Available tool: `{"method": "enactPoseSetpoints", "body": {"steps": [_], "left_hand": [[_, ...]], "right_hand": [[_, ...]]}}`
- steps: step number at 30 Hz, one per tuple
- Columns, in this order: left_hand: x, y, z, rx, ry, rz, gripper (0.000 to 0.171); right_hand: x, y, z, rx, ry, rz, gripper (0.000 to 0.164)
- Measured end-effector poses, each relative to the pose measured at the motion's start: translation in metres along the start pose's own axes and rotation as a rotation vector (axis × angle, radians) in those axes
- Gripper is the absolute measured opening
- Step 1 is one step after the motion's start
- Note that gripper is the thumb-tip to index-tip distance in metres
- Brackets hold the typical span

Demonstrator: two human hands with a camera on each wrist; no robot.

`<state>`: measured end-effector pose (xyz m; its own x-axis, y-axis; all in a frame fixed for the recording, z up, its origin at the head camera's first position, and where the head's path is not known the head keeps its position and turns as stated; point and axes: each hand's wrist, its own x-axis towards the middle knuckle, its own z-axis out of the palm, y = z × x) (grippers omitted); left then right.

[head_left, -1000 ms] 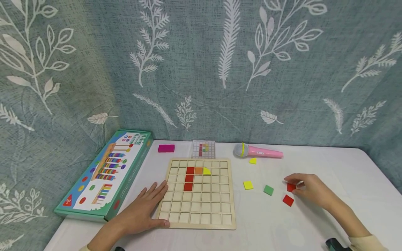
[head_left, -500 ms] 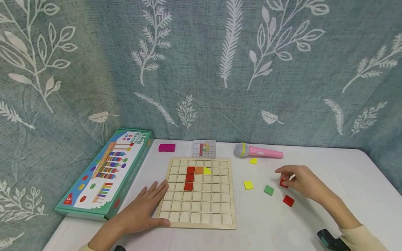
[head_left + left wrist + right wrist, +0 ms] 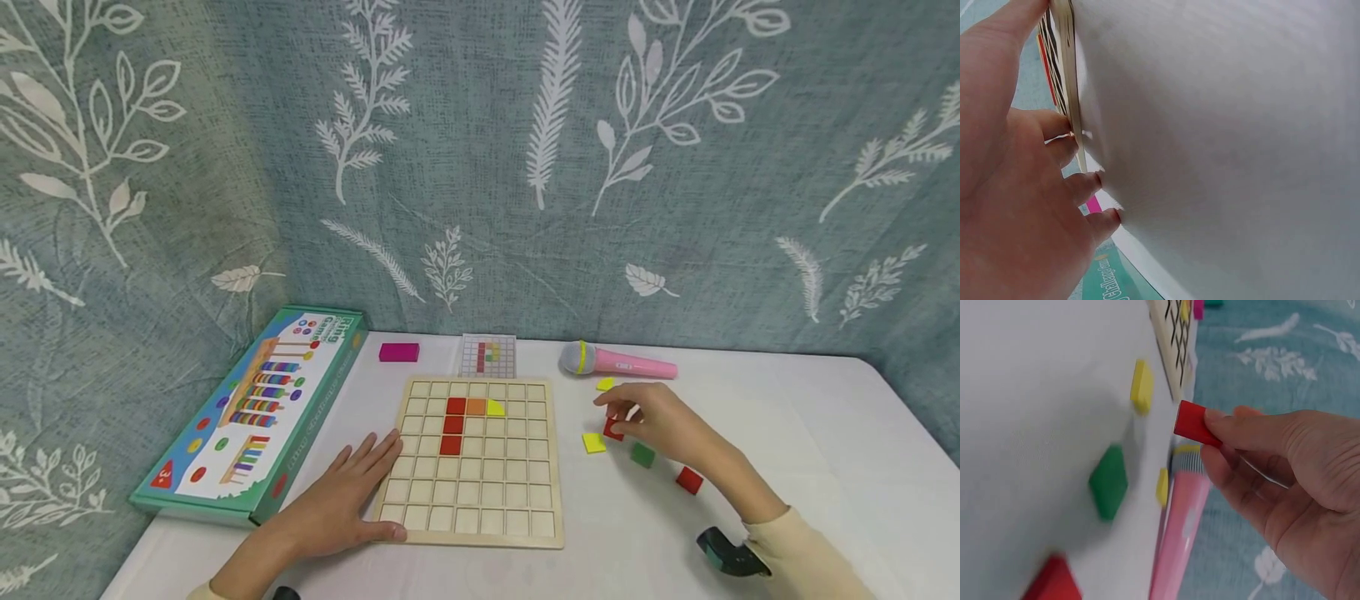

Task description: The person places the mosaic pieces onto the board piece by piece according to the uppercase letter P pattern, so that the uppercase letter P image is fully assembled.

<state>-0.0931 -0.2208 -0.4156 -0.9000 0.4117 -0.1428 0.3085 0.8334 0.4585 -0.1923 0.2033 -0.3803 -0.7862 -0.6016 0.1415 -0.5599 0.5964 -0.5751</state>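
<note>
On the head view's worktop [image 3: 840,442], the left hand [image 3: 341,510], loosely spread, touches the grid board [image 3: 480,495], as in the left wrist view, while in the right wrist view the right hand [image 3: 1310,478] pinches a raised red tile [image 3: 1192,422], which a slack pinch might drop.

A play spot, whether in a home cannot be told: a wooden grid board [image 3: 467,496], boxed game [image 3: 258,400] at left and pink microphone [image 3: 626,363] at far right, on a white-covered bench [image 3: 817,442] before leaf-patterned cloth [image 3: 480,167].
</note>
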Motion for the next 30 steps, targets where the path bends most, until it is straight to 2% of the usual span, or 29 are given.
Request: {"method": "enactPoseSetpoints", "body": {"steps": [18, 25, 30], "left_hand": [[0.000, 0.002, 0.000, -0.009, 0.001, -0.020, 0.113], [0.000, 0.002, 0.000, -0.015, 0.002, -0.023, 0.114], [0.000, 0.002, 0.000, -0.016, 0.012, -0.009, 0.113]], "right_hand": [[0.048, -0.045, 0.049, 0.052, -0.103, -0.137, 0.030], [0.061, -0.062, 0.065, 0.100, -0.156, -0.138, 0.031], [0.070, -0.074, 0.076, 0.119, -0.148, -0.177, 0.029]]}}
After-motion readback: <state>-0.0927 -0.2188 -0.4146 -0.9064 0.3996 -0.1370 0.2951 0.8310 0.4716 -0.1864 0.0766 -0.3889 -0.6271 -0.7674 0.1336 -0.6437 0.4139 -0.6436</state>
